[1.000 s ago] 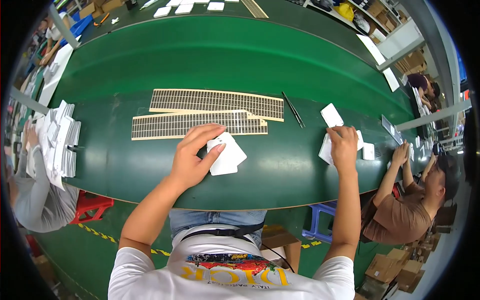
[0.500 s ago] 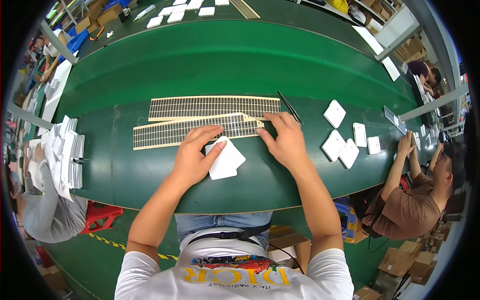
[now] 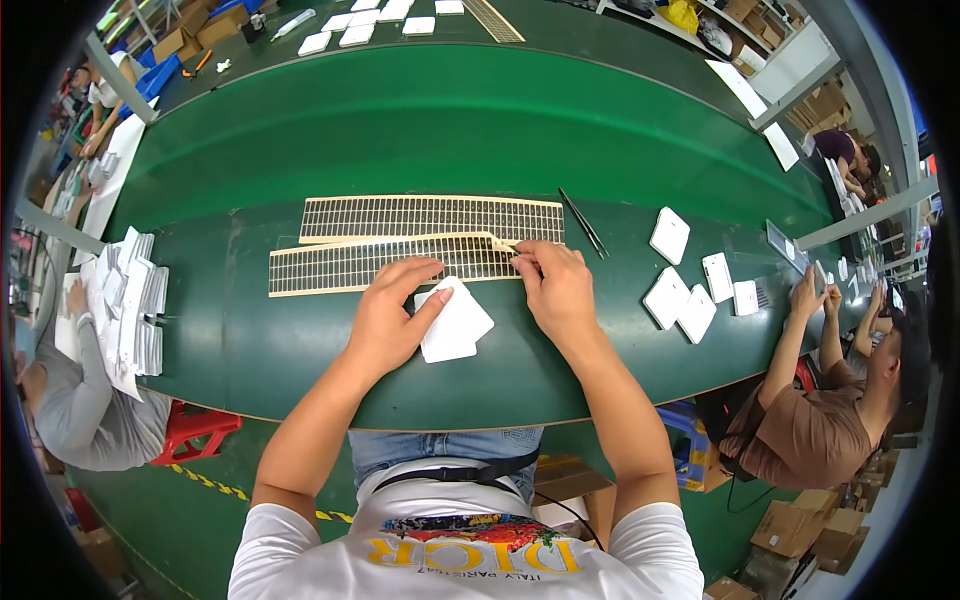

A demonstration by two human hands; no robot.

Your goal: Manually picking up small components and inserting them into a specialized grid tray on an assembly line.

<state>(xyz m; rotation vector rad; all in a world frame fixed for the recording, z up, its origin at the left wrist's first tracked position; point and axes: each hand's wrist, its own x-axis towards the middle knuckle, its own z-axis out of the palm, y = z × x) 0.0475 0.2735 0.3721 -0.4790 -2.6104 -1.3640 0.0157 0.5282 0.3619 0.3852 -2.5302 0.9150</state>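
Two long cream sheets with rows of small dark rectangular stickers lie across the table, the far sheet (image 3: 430, 215) partly under the near sheet (image 3: 350, 268). At the near sheet's right end the cream edge is bent up. There my right hand (image 3: 560, 290) pinches with thumb and index finger at the sheet's edge; what exactly lies between the fingertips is hidden. My left hand (image 3: 392, 312) is open, fingers resting on the near sheet, thumb on the edge of some overlapping white rounded square pieces (image 3: 462, 322). Dark tweezers (image 3: 583, 222) lie beyond my right hand.
Several white square pieces (image 3: 668, 297) lie to the right. A stack of white flat items (image 3: 140, 310) stands at the left edge. Across the table runs a green belt (image 3: 480, 115), with more white pieces (image 3: 356, 36) beyond it. Co-workers sit at both sides; one holds a small item (image 3: 820, 275).
My right hand has drawn its fingers together into a pinch and come slightly nearer to me and leftward. The bent end of the near sheet has changed shape. My left hand stays nearly still.
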